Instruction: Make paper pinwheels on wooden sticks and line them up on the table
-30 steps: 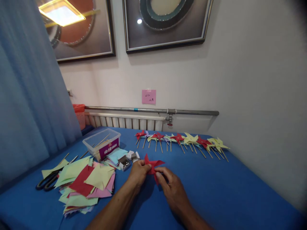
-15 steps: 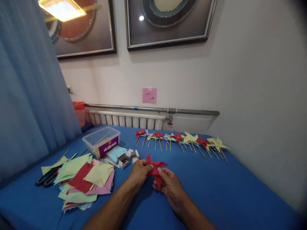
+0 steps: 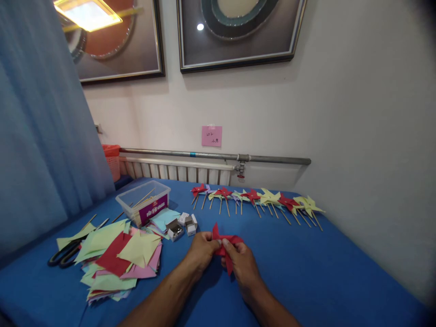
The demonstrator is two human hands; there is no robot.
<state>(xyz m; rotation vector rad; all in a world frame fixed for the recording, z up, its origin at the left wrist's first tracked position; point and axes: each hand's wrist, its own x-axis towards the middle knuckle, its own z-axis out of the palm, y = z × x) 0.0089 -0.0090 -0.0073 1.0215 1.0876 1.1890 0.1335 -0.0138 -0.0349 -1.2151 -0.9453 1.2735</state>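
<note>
A red paper pinwheel with folded blades is held over the blue cloth between both hands. My left hand pinches its left side, thumb on top. My right hand grips it from the right, thumb pressed near the centre and fingers beneath. No stick shows on this pinwheel. Just beyond my left hand stand small open boxes; one box has shiny metal bits inside, and another box sits beside it. What lies under the paper is hidden by my fingers.
At left lies a pile of coloured paper squares with black-handled scissors. Behind it is a clear plastic tub of wooden sticks. A row of finished pinwheels on sticks lines the back. A blue curtain hangs at left.
Both hands have shifted slightly right and down with the red pinwheel. My right thumb has moved closer to its centre, and the right blade looks more folded over.
</note>
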